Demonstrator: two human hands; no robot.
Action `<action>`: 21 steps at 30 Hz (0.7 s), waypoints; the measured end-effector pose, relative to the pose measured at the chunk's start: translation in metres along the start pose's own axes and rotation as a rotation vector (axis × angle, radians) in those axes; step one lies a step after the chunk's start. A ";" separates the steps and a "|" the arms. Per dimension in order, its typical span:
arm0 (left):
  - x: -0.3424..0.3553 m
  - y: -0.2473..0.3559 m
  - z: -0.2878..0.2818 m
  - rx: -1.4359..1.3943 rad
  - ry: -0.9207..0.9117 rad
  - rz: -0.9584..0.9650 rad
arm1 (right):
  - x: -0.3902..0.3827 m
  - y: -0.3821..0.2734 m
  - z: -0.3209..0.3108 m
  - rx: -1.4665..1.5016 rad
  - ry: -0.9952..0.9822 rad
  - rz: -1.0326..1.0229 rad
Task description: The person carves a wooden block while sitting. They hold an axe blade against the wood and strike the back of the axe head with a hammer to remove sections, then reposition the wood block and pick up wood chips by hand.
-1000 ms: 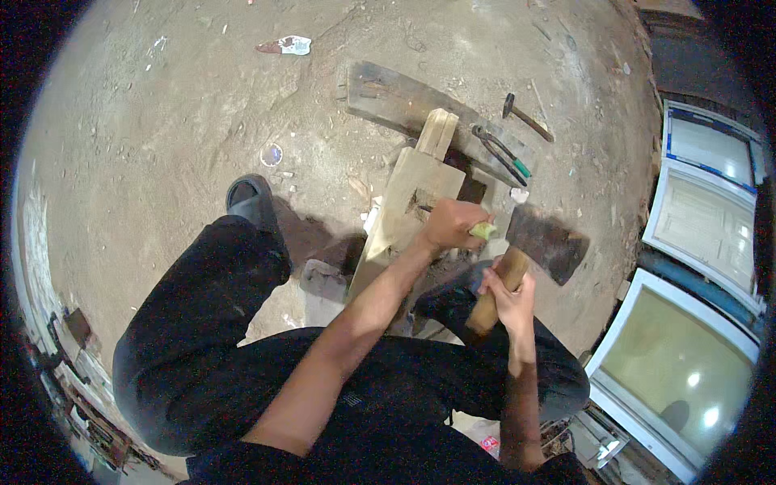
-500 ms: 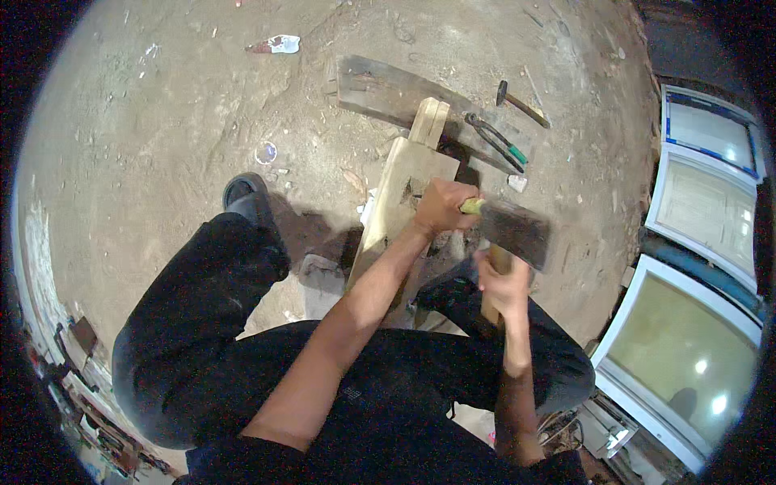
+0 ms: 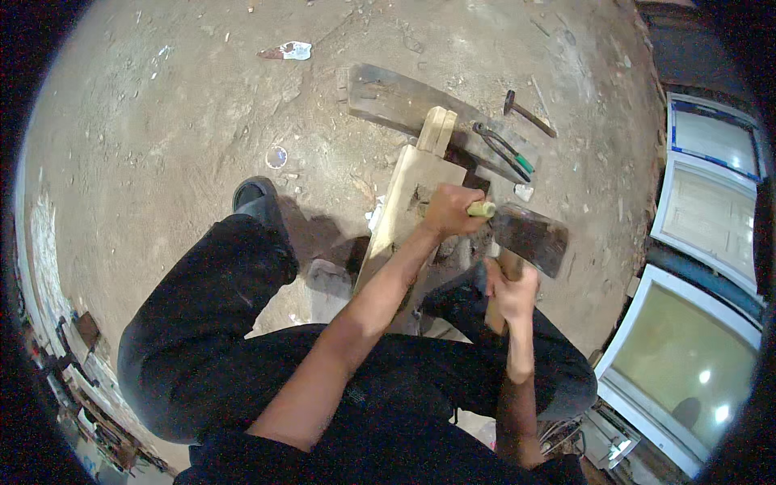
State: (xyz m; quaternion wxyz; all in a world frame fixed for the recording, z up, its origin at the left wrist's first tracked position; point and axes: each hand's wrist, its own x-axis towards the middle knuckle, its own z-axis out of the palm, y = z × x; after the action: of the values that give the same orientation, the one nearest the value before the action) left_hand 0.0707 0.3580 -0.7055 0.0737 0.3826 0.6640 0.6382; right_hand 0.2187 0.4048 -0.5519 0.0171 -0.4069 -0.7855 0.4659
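Observation:
My left hand point(image 3: 453, 212) is wrapped around a chisel with a yellow-green handle point(image 3: 482, 208). The chisel lies nearly level, its metal end pointing left toward a cut hollow in a pale timber beam point(image 3: 394, 198). The beam slants away between my legs and narrows at its far end to a tenon-like tongue point(image 3: 437, 129). My right hand point(image 3: 514, 293) grips a hatchet by its wooden handle point(image 3: 496, 317). The broad dark hatchet head point(image 3: 531, 239) is up beside the butt of the chisel handle; whether they touch I cannot tell.
A weathered plank point(image 3: 388, 95) lies crosswise by the beam's far end. Beyond it on the dirt floor are green-handled pincers point(image 3: 505, 152) and a hammer point(image 3: 529, 115). Framed window panels point(image 3: 687, 356) line the right side. A grey block point(image 3: 327, 287) stands left of the beam.
The view has shifted slightly, so everything sits a little lower and further right. The hatchet head, blurred before, is sharper and a touch further right. Both hands keep their grips.

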 end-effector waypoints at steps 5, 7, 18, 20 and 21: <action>0.011 0.008 -0.005 -0.047 -0.019 0.013 | 0.002 -0.013 -0.013 -0.019 0.069 -0.060; 0.012 0.007 -0.003 -0.050 -0.023 0.081 | 0.004 -0.020 -0.012 0.001 0.088 -0.008; 0.020 0.015 -0.017 -0.092 0.027 0.036 | 0.004 0.001 -0.007 0.009 -0.083 0.017; 0.023 0.017 -0.017 -0.064 0.049 0.069 | 0.005 -0.002 -0.011 -0.008 -0.138 0.046; 0.024 0.020 -0.016 -0.078 0.072 0.048 | 0.007 -0.002 -0.016 -0.071 -0.167 0.029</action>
State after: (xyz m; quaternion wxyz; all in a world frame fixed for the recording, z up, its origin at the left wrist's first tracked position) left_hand 0.0525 0.3582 -0.6755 0.0494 0.3721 0.6315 0.6785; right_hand 0.2193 0.4211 -0.5441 -0.0696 -0.3781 -0.7944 0.4703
